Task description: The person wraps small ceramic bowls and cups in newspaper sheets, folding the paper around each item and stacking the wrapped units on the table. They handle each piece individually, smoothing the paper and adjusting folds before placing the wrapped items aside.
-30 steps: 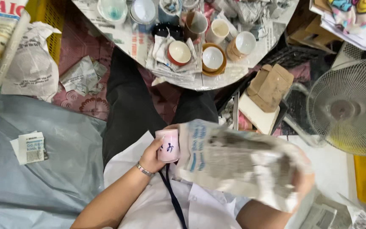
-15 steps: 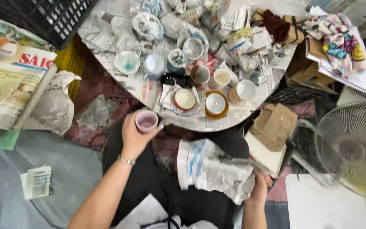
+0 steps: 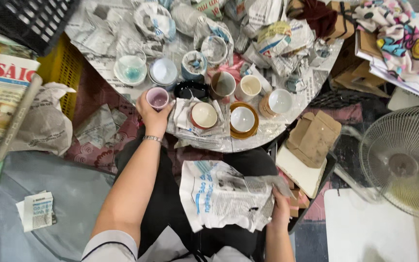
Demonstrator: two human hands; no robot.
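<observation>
In the head view, the left hand sits left of centre in the upper half of the frame, fingers wrapped around a small pink cup, held upright at the near edge of the round table covered in newspaper. Just right of the cup lie a black dish and a cream bowl resting on crumpled paper. Further right stands a white bowl on an amber saucer. Above the cup, a pale blue glass cup stands on a saucer.

Low in the frame, right of centre, the right hand pinches the edge of a crumpled newspaper sheet spread over the lap. A white fan fills the right edge.
</observation>
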